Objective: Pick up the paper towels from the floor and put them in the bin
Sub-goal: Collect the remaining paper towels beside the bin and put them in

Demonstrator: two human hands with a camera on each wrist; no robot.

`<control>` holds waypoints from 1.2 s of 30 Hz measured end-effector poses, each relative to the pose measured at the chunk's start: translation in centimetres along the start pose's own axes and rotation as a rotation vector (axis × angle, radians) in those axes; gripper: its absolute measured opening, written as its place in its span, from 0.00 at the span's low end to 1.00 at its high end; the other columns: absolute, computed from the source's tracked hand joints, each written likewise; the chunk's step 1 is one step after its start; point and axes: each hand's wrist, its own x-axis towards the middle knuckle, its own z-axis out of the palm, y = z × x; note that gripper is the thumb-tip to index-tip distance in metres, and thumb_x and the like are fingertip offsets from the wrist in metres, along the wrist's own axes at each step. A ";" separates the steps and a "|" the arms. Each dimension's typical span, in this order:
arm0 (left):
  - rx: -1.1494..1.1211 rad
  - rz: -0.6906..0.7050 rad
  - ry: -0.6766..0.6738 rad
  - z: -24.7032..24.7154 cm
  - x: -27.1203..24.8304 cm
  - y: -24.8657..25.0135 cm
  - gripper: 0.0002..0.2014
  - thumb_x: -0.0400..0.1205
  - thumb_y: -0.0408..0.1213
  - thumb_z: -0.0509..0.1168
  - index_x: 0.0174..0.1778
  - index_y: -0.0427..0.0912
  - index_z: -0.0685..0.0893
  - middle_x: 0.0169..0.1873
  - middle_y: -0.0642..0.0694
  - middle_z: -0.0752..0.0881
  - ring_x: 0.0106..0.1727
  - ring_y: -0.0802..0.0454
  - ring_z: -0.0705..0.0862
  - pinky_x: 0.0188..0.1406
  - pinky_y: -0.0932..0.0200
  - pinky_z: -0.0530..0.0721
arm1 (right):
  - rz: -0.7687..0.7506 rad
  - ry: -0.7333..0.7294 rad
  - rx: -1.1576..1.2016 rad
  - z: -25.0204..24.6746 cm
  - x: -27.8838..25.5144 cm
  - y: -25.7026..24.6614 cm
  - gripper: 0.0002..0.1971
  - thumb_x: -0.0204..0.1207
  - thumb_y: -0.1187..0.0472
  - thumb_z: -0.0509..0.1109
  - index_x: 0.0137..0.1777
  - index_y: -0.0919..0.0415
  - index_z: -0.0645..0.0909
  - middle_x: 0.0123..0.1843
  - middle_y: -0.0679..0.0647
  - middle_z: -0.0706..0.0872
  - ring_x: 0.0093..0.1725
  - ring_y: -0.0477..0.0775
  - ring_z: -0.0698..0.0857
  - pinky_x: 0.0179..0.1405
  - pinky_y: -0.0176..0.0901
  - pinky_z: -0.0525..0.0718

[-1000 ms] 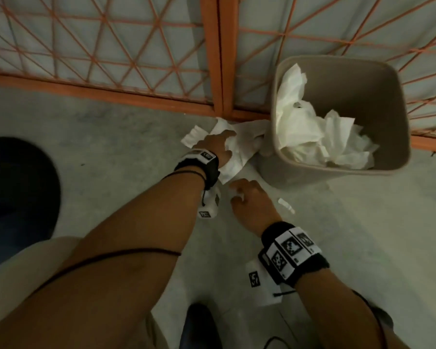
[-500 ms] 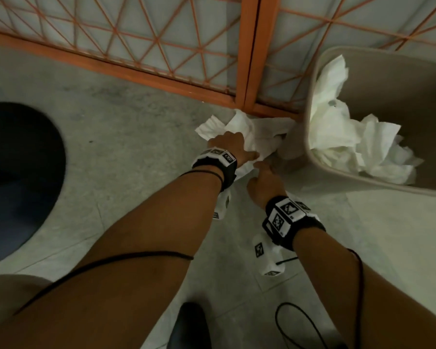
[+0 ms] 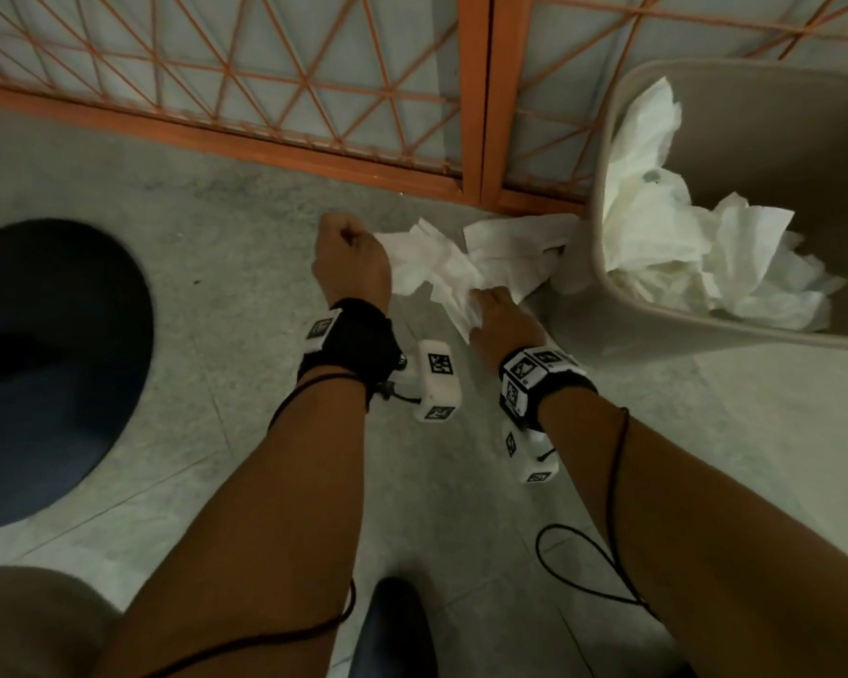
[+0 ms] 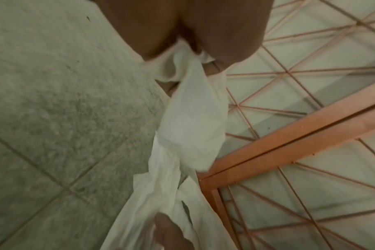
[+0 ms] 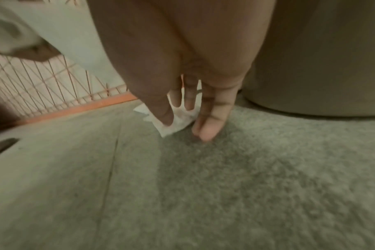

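Beside the bin (image 3: 735, 330), our left hand (image 3: 351, 259) grips crumpled white paper towels (image 3: 461, 266); our right hand (image 3: 503, 320) pinches a scrap, fingers (image 5: 210, 128) largely hidden overhead.

The left hand (image 4: 190, 28) is gripping a white paper towel (image 4: 195, 121), which is hanging down past the grey floor (image 4: 54, 101) and the orange lattice screen (image 4: 289, 135). Below, blurred, what is probably another fingertip is touching it.

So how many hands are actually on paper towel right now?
2. The left hand grips one end of the paper towel; the right hand reaches down onto a piece beside the bin.
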 end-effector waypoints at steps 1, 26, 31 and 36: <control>-0.023 0.002 0.037 -0.6 0.1 0.0 0.10 0.80 0.24 0.54 0.39 0.43 0.74 0.41 0.47 0.79 0.43 0.49 0.75 0.35 0.67 0.66 | -0.014 0.046 -0.042 0.1 0.1 0.1 0.23 0.81 0.63 0.61 0.76 0.55 0.69 0.78 0.57 0.67 0.65 0.70 0.82 0.63 0.59 0.81; 0.747 0.359 -0.868 9.5 -2.2 -1.3 0.28 0.82 0.46 0.61 0.79 0.62 0.63 0.80 0.44 0.62 0.68 0.34 0.79 0.71 0.42 0.78 | 0.253 0.375 0.587 1.7 -16.2 4.6 0.11 0.81 0.70 0.62 0.54 0.65 0.87 0.46 0.53 0.83 0.46 0.50 0.80 0.41 0.26 0.71; 0.929 0.469 -0.713 8.7 0.7 -2.1 0.20 0.85 0.44 0.59 0.74 0.50 0.76 0.77 0.40 0.70 0.69 0.35 0.79 0.69 0.42 0.78 | 0.366 0.280 0.646 0.8 -14.8 3.5 0.18 0.79 0.60 0.63 0.27 0.62 0.71 0.38 0.58 0.78 0.41 0.59 0.78 0.42 0.44 0.71; 0.757 0.506 -0.569 6.8 1.9 -1.8 0.14 0.84 0.35 0.57 0.58 0.32 0.82 0.61 0.31 0.82 0.59 0.33 0.83 0.57 0.45 0.81 | 0.381 0.340 0.623 -1.1 -15.5 3.2 0.17 0.75 0.52 0.68 0.29 0.61 0.74 0.40 0.58 0.79 0.41 0.58 0.78 0.41 0.41 0.68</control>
